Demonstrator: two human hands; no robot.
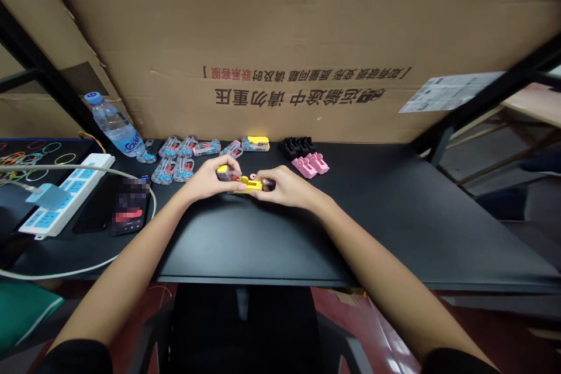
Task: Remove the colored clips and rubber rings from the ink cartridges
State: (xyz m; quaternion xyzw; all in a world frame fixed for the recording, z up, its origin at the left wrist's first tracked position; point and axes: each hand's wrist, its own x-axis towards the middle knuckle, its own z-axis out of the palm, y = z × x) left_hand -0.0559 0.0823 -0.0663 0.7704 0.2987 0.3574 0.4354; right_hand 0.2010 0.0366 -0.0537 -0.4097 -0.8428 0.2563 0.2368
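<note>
My left hand (205, 180) is closed around a small device in clear plastic with a yellow end (222, 169), held just above the black table. A yellow plastic part (250, 184) spans between both hands. My right hand (289, 188) pinches the right end of that part. By its fingertips is a dark, brownish rounded piece (268, 185), too small to name. A tiny pink ring (253, 176) shows just behind the yellow part. Fingers hide much of how these pieces fit together.
Behind my hands lie several clear plastic devices (175, 158), one topped yellow (256, 143), black parts (296, 146) and pink parts (310, 165). Leftward are a water bottle (116, 125), a power strip (65, 198), phones (131, 204) and a cable. Cardboard (280, 41) walls the back.
</note>
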